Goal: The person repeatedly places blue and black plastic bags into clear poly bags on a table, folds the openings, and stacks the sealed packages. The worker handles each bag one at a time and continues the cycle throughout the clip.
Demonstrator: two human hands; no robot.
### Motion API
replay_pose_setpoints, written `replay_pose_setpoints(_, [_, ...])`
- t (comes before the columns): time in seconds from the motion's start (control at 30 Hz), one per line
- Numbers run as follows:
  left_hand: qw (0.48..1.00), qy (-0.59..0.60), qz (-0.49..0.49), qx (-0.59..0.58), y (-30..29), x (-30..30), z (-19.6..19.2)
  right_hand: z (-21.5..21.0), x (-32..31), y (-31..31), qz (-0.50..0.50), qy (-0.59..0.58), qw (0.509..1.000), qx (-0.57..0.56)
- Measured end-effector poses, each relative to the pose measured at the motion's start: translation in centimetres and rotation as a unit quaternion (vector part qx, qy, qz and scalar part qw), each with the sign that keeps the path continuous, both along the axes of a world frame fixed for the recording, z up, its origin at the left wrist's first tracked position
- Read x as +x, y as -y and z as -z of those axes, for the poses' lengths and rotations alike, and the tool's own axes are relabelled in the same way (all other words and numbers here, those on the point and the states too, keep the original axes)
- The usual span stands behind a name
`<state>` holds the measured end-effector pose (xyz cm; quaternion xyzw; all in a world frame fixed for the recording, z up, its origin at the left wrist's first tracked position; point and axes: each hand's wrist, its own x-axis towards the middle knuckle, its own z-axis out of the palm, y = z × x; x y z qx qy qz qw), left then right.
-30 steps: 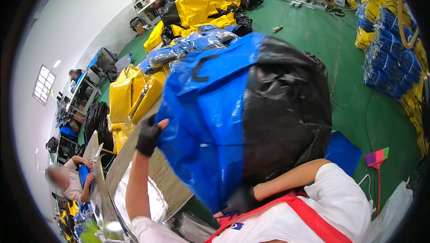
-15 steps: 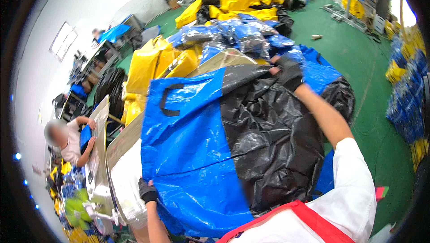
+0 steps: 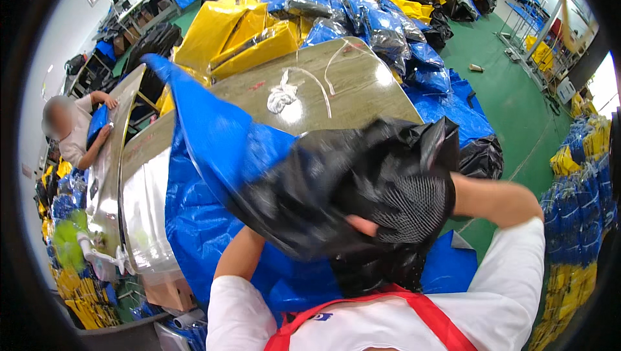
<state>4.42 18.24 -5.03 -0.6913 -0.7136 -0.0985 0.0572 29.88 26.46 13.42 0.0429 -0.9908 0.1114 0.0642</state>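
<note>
A large sheet-like bag of blue and black tarpaulin [image 3: 217, 134] is spread across my front and over the near side of a table. Its black part [image 3: 310, 186] is bunched up and folded over, blurred by motion. My right hand [image 3: 414, 212], in a black fingerless glove with pale dots, is closed on the black material, a fingertip showing at its edge. My left forearm goes up beneath the folded tarpaulin, which hides the left hand and its fingers. A blue corner stands up at the far left of the bag.
The glossy table [image 3: 362, 102] bears a crumpled white scrap [image 3: 282, 94]. Behind it lie yellow bags [image 3: 226, 31] and plastic-wrapped blue packs [image 3: 388, 34]. At left a person [image 3: 81, 125] handles a blue piece near a green fan [image 3: 68, 241]. Blue and yellow stacks [image 3: 572, 222] stand right.
The bag, earlier spread out with a hand at each side, is now folded over toward me. My right hand came nearer; my left hand went out of sight beneath the material.
</note>
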Motion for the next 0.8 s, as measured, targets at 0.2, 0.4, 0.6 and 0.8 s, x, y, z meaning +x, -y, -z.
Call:
replay_pose_setpoints(0.2, [0.999,0.031,0.012,-0.014,0.9,-0.1,0.9,8.0,12.9,-0.1,0.265,0.046,0.957,0.107])
replay_pose_setpoints(0.4, [0.99,0.113,0.059,-0.056,6.1,-1.4,1.9,1.4,5.1,8.8,0.23,-0.116,0.963,0.086])
replay_pose_setpoints(0.6, [0.982,0.132,0.038,-0.127,14.1,-7.5,-1.1,11.7,8.9,8.2,0.05,-0.067,0.992,0.098])
replay_pose_setpoints(0.8, [0.947,0.072,-0.094,-0.298,26.0,-15.7,-9.8,15.8,11.0,10.7,0.171,0.042,0.978,0.112])
